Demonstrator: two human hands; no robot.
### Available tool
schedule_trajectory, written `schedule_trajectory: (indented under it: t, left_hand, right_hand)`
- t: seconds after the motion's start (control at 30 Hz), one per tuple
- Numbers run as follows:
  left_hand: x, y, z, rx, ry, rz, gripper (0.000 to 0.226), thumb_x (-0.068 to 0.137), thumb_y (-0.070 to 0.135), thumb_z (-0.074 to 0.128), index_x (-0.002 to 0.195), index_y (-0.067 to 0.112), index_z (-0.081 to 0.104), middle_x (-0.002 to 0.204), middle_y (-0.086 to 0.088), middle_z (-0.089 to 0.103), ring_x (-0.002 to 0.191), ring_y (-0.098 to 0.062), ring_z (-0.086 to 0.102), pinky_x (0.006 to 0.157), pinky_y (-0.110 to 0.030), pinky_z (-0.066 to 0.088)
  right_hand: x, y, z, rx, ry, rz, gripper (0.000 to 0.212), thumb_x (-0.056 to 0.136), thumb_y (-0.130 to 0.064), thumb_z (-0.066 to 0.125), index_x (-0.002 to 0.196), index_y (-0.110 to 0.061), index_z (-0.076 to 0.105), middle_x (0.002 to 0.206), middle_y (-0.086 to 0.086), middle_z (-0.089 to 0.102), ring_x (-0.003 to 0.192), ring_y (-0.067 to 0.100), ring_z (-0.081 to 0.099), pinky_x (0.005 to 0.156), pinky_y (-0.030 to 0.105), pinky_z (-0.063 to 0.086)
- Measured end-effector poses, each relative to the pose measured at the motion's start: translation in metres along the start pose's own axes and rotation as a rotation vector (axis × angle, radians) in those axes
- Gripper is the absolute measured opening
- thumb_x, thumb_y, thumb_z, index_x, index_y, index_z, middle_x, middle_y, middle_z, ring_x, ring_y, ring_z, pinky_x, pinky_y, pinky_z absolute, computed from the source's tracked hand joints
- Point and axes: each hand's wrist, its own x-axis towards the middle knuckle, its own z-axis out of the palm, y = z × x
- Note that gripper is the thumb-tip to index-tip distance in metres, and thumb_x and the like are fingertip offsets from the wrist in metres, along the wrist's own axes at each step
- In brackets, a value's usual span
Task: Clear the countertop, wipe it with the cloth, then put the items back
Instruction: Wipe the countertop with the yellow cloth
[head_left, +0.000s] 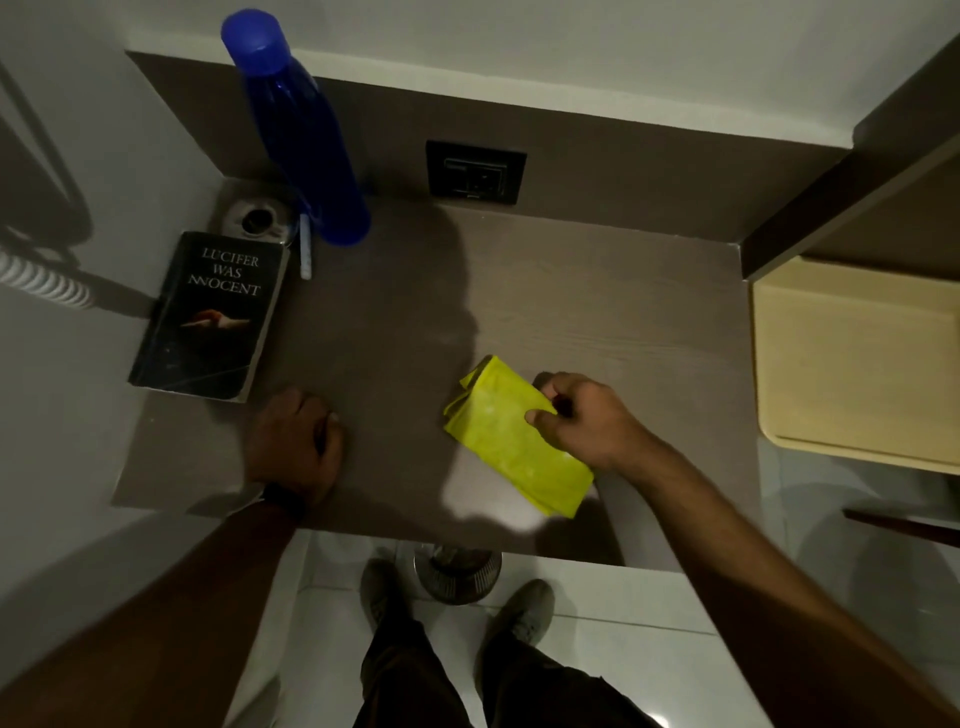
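Observation:
A folded yellow cloth (511, 441) lies on the brown countertop (405, 322) near its front edge. My right hand (587, 421) pinches the cloth's right side between thumb and fingers. My left hand (296, 447) rests on the countertop at the front left, fingers curled, holding nothing. A black book (208, 317) lies at the left edge. Behind it stand a tall blue bottle (301, 135), a small round grey object (254, 221) and a white pen-like item (305, 249).
A dark wall socket (475, 172) sits in the back panel. A pale yellow board (857, 358) lies to the right under a dark shelf (852, 208). White walls close in the left and back. A metal bin (457, 571) and my shoes are on the floor below.

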Motion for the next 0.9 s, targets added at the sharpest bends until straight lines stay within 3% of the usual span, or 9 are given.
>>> schedule_trajectory:
  t: [0.17,0.3,0.4,0.53,0.6,0.67,0.77,0.83,0.9]
  left_hand:
    - [0.000,-0.010,0.006,-0.013,0.039,0.082,0.035,0.098,0.045,0.035,0.075,0.021,0.047,0.083,-0.002,0.043,0.075,-0.025,0.045,0.067,-0.034,0.032]
    - [-0.001,-0.008,0.013,-0.004,0.043,0.080,0.039,0.097,0.044,0.036,0.082,0.014,0.056,0.089,-0.008,0.048,0.081,-0.030,0.047,0.073,-0.040,0.038]
    - [-0.001,-0.004,0.010,-0.008,0.061,0.064,0.039,0.096,0.041,0.039,0.079,0.011,0.057,0.087,-0.011,0.049,0.079,-0.031,0.047,0.072,-0.040,0.037]
    - [0.001,-0.003,0.004,-0.012,0.064,0.095,0.036,0.096,0.039,0.041,0.072,0.015,0.051,0.080,-0.008,0.046,0.075,-0.030,0.045,0.069,-0.041,0.037]
    - [0.001,0.000,0.001,-0.022,0.050,0.077,0.035,0.096,0.039,0.042,0.071,0.016,0.049,0.079,-0.006,0.045,0.075,-0.029,0.045,0.069,-0.042,0.038]
    - [0.001,0.003,-0.001,-0.014,0.039,0.049,0.031,0.095,0.038,0.043,0.073,0.017,0.050,0.081,-0.006,0.046,0.077,-0.028,0.046,0.072,-0.041,0.038]
    - [0.001,0.005,-0.002,-0.017,0.043,0.052,0.027,0.094,0.036,0.045,0.074,0.018,0.048,0.082,-0.005,0.044,0.078,-0.028,0.045,0.072,-0.041,0.037]
    - [0.002,0.005,-0.002,-0.021,0.038,0.053,0.026,0.094,0.035,0.045,0.074,0.019,0.048,0.082,-0.005,0.043,0.078,-0.027,0.045,0.071,-0.040,0.037]
    - [0.002,0.003,0.001,-0.014,0.049,0.057,0.025,0.094,0.034,0.046,0.075,0.017,0.050,0.082,-0.006,0.044,0.078,-0.028,0.045,0.072,-0.041,0.037]
  right_hand:
    - [-0.019,0.024,-0.018,0.190,0.165,0.061,0.018,0.102,-0.034,0.069,0.098,-0.037,0.051,0.075,-0.024,0.067,0.066,-0.003,0.059,0.065,0.013,0.044]
    - [-0.035,0.062,-0.069,0.592,0.452,0.201,0.018,0.105,-0.008,0.067,0.102,-0.024,0.059,0.082,-0.012,0.074,0.074,0.001,0.069,0.074,0.023,0.057]
    - [-0.051,0.105,-0.128,0.727,0.559,0.244,0.018,0.107,-0.007,0.062,0.099,-0.023,0.060,0.086,-0.009,0.075,0.079,0.008,0.069,0.075,0.026,0.060]
    - [-0.054,0.170,-0.198,0.876,0.560,0.350,0.015,0.111,-0.017,0.052,0.113,-0.022,0.066,0.108,0.002,0.078,0.088,0.017,0.078,0.083,0.040,0.065]
    - [-0.047,0.202,-0.210,0.930,0.513,0.437,0.027,0.113,-0.022,0.048,0.136,-0.013,0.061,0.121,0.008,0.073,0.099,0.022,0.075,0.090,0.047,0.064]
    - [-0.043,0.223,-0.206,0.814,0.400,0.620,0.043,0.113,-0.022,0.052,0.152,-0.005,0.051,0.135,0.020,0.067,0.108,0.032,0.068,0.097,0.053,0.059]
    - [-0.038,0.237,-0.190,0.523,0.278,0.815,0.051,0.104,-0.013,0.069,0.152,-0.005,0.052,0.146,0.029,0.060,0.122,0.045,0.063,0.102,0.057,0.055]
    - [-0.033,0.237,-0.185,0.482,0.344,0.838,0.051,0.102,-0.009,0.071,0.150,-0.004,0.053,0.143,0.029,0.061,0.117,0.043,0.064,0.088,0.054,0.060]
    - [-0.028,0.238,-0.186,0.465,0.363,0.829,0.042,0.103,-0.007,0.069,0.143,-0.005,0.055,0.127,0.029,0.064,0.093,0.037,0.066,0.058,0.042,0.062]
